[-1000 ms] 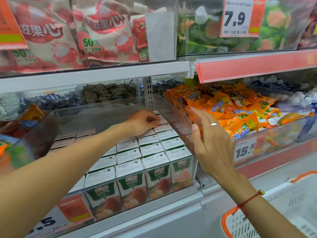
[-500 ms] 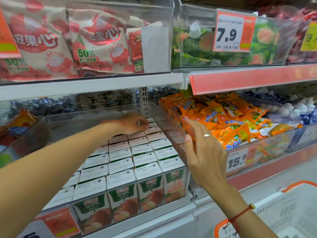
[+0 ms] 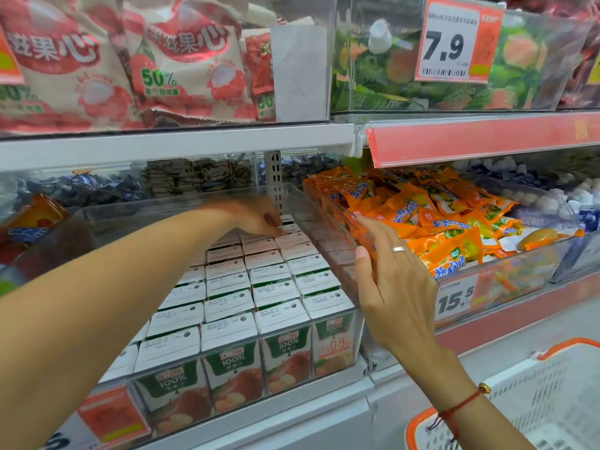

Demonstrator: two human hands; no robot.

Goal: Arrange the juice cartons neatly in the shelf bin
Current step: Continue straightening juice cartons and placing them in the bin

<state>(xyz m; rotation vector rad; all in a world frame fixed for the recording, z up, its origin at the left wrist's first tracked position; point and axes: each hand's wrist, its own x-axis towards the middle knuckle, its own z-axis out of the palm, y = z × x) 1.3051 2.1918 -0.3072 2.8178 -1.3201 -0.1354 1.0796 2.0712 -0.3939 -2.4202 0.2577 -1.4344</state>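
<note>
Clear plastic forms the shelf bin [image 3: 328, 219] at the frame's centre, its floor filled with juice cartons [image 3: 227, 306] standing upright in tidy rows, green-and-white fronts facing the lower edge. From the left the left hand [image 3: 256, 216] reaches deep to the back rows, fingertips curled down onto the rearmost carton tops; whether it pinches one cannot be told. Right of centre the right hand [image 3: 394, 287], wearing a ring, lies with straight fingers against the bin's right wall. Orange snack packets [image 3: 431, 216] fill the neighbouring bin, and a white basket [image 3: 552, 394] sits lower right
</note>
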